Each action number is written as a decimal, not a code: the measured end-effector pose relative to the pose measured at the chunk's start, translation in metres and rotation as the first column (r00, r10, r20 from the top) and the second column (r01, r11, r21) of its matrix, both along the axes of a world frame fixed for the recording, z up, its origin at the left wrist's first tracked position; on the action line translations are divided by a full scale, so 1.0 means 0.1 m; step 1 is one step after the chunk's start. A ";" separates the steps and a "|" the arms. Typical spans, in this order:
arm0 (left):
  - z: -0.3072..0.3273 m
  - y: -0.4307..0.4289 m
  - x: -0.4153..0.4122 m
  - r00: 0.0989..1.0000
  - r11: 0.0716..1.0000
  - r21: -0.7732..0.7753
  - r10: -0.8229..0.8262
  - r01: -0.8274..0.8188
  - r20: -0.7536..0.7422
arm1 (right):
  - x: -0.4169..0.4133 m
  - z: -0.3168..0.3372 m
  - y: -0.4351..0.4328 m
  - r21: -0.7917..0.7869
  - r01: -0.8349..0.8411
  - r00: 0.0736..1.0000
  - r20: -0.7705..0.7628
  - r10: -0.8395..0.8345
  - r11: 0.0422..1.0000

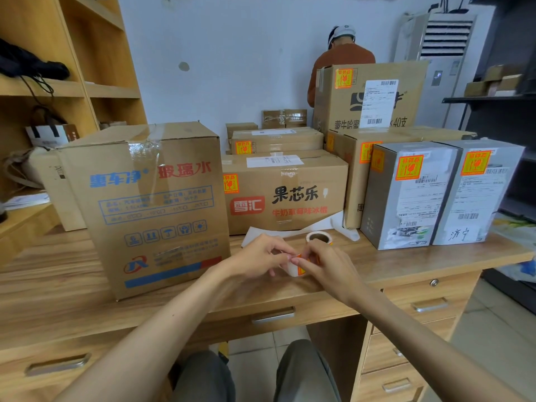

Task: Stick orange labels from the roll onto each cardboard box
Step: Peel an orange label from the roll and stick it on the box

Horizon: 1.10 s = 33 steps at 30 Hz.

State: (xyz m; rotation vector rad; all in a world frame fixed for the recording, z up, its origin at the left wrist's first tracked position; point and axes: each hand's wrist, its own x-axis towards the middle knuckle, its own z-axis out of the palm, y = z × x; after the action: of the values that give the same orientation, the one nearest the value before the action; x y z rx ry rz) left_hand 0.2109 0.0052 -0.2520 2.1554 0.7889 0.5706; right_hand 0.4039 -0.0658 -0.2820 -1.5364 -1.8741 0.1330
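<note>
My left hand (259, 256) and my right hand (324, 265) meet above the desk front, both pinching an orange label (303, 264) on its white backing strip. The label roll (318, 237) stands just behind my right hand, its white backing paper (293, 230) trailing across the desk. A big cardboard box with blue print (148, 204) stands left of my hands and shows no orange label. The brown box behind (285, 192), the stacked boxes (278, 140), two grey boxes (406, 192) (475, 192) and the tall box (368, 97) each carry an orange label.
The wooden desk (58, 285) has drawers along its front edge. A wooden shelf unit (72, 68) stands at left. A person in an orange top (342, 56) stands behind the boxes. An air conditioner (443, 53) and dark shelving (499, 97) are at right.
</note>
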 end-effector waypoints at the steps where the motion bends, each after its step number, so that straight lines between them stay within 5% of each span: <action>1: 0.00 0.00 0.00 1.000 1.000 -0.001 -0.004 0.004 -0.003 | 0.01 -0.01 0.00 0.000 0.001 1.000 -0.003 -0.001 1.000; 26: -0.06 -0.04 0.05 0.994 0.997 0.003 0.074 -0.074 0.085 | 0.00 0.02 -0.03 0.015 0.030 0.999 0.040 -0.031 0.999; 33: -0.08 -0.05 0.07 0.984 0.993 0.003 0.117 -0.118 0.133 | -0.02 0.02 -0.01 -0.037 0.061 0.979 -0.192 -0.067 0.997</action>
State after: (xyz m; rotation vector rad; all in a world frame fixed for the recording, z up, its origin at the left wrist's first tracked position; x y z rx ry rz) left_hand 0.2174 0.0004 -0.2597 2.0665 0.8452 0.7726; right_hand 0.4024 -0.0670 -0.2799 -1.5450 -1.6759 0.2731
